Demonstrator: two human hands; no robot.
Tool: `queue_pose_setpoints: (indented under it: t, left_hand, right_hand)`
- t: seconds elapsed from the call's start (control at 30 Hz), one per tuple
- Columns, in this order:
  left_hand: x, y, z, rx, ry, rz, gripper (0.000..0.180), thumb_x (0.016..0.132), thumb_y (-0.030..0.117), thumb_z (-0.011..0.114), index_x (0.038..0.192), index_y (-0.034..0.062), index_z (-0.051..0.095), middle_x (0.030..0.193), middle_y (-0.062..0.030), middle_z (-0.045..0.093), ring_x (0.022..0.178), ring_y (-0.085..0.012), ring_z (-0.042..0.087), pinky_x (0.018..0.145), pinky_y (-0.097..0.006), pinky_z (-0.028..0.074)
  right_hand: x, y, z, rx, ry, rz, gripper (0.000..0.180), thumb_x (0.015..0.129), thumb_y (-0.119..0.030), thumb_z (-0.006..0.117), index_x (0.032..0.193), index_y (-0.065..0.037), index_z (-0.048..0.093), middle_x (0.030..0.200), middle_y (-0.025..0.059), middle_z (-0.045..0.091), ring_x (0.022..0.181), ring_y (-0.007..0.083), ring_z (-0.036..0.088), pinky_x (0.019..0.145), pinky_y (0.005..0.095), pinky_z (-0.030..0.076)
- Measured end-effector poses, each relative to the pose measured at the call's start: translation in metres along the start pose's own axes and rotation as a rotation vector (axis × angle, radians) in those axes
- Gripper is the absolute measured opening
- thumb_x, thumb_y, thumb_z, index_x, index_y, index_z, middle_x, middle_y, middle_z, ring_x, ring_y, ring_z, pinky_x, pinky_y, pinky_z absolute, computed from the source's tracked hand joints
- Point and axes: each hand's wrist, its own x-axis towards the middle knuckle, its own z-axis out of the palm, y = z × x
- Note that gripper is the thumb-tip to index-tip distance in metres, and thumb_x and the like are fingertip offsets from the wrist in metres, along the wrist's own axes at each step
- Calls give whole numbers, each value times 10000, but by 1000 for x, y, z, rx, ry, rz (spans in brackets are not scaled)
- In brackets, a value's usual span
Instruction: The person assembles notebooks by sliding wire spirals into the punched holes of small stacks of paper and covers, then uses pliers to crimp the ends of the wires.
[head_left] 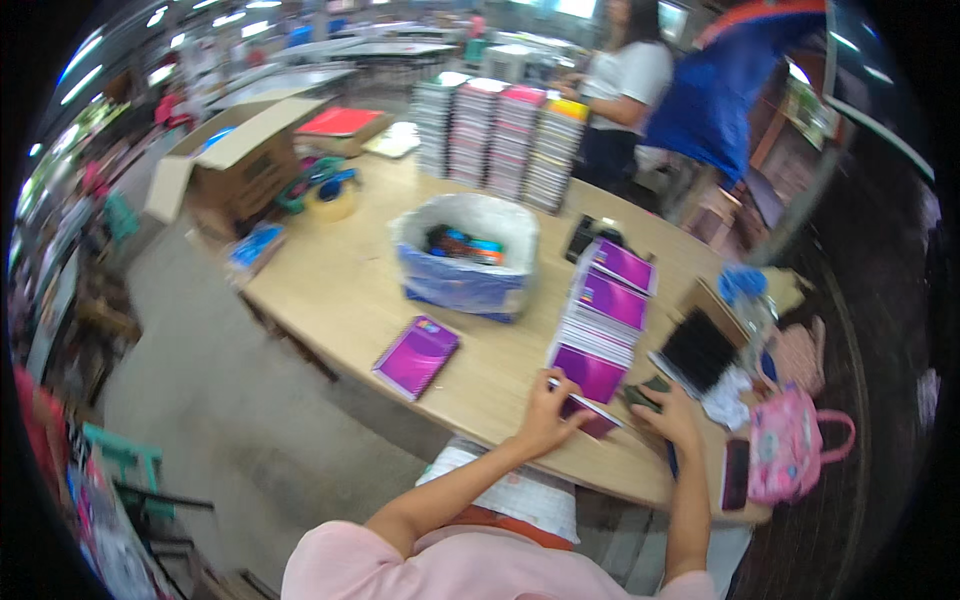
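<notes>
My left hand (548, 418) grips a small purple notebook (598, 420), tilted up at the near table edge. Just right of it is my right hand (672, 412), its fingers apart and touching or hovering over a small dark green object (650, 390) that I cannot make out. Beyond both hands, a row of purple spiral notebooks (592, 370) runs away from me, some lying flat and others packed on edge. A single purple spiral notebook (418, 357) lies flat to the left. Behind it stands a white and blue sack-like bin (465, 285) with dark, blue and orange items inside.
Tall notebook stacks (515, 140) stand at the far side, near a person in a white shirt (630, 80). An open cardboard box (240, 175) and a tape roll (332, 203) sit left. A box of black bristle-like strands (700, 350) and a pink bag (790, 450) are right.
</notes>
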Motion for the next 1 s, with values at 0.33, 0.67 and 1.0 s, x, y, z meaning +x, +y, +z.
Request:
queue_pose_setpoints:
  t: [0.33, 0.67, 1.0]
  left_hand:
    - [0, 4, 3, -121, -120, 105, 460, 748, 288, 865, 1065, 92, 595, 1131, -169, 467, 1106, -377, 496, 969, -449, 432]
    - [-3, 5, 19, -212, -241, 98, 492, 770, 224, 844, 1116, 53, 538, 1103, -137, 483, 1041, -331, 496, 925, -404, 433]
    - [-6, 11, 23, -239, -225, 111, 491, 808, 156, 807, 1165, 37, 492, 1129, -137, 491, 1081, -311, 511, 959, -404, 429]
  right_hand:
    - [-19, 24, 11, 1166, -345, -272, 615, 810, -444, 728, 1115, 90, 721, 1166, 155, 702, 1054, 252, 649, 951, 381, 475]
    - [-23, 25, 10, 856, -179, -160, 527, 887, -385, 655, 1080, 103, 697, 986, 130, 713, 932, 222, 644, 859, 363, 482]
    - [-19, 26, 17, 796, -266, -176, 535, 889, -392, 683, 1095, 102, 690, 997, 118, 717, 942, 214, 637, 857, 338, 482]
